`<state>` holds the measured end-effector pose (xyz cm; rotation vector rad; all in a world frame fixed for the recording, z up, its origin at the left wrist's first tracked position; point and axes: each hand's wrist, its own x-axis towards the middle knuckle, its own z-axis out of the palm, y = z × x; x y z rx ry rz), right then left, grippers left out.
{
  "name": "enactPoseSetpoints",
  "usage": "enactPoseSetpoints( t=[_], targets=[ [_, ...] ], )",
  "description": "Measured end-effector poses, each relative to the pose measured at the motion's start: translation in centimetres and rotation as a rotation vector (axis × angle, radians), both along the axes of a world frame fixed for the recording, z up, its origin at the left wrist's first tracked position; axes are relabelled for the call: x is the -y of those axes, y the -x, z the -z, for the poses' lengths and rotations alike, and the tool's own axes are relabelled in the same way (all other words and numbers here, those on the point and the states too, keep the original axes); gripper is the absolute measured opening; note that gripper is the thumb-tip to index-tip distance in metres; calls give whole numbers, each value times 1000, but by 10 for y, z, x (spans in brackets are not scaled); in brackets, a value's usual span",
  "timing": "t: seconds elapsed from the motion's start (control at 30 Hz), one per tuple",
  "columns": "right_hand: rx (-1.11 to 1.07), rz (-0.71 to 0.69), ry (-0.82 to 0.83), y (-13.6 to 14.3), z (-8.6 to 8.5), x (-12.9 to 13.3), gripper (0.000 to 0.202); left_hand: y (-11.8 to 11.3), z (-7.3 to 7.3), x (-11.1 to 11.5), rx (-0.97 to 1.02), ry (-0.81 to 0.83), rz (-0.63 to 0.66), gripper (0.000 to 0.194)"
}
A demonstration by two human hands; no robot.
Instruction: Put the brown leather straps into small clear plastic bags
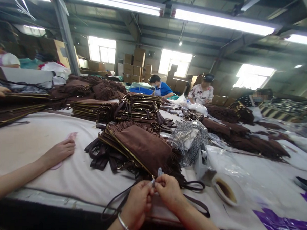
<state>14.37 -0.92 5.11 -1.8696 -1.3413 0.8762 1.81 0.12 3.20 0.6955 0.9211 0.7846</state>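
At the table's front edge, my left hand point(140, 198) and my right hand point(169, 192) are side by side, both closed with fingertips pinched. Between them is a small pale wrap point(152, 181), perhaps thin paper or plastic, at the zipper end of a brown fringed pouch point(144, 146). A bluish-white tip of similar material sticks up above my right fingers. The pouch lies on top of several others, its gold zipper slanting toward my hands. Dark straps point(194, 186) lie to the right, and a thin cord loops by my left wrist. What the wrap covers is hidden.
Another person's hand point(61, 153) rests on a pink comb point(73, 136) at left. Behind stand stacked pouches point(140, 107). At right are a patterned plastic bag point(189, 138), a small box point(204, 168), a bowl of brown liquid point(231, 199) and purple plastic point(282, 222). Co-workers sit across the table.
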Motion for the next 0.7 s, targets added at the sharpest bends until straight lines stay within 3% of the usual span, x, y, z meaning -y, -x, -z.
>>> enactPoseSetpoints(
  t=[0.1,0.2,0.37,0.5,0.7],
  targets=[
    [34,25,-30,2,11,3,13,1,0,0,6,50,28,36],
    [6,19,-34,1,18,6,13,3,4,0,-162,7,61,36],
    [15,17,-42,0,19,8,13,5,12,2,-260,-60,79,42],
    [-19,10,-44,0,16,9,14,4,9,6,-189,-31,81,46],
    [-51,40,-94,1,21,9,13,5,1,8,82,180,119,47]
  ],
)
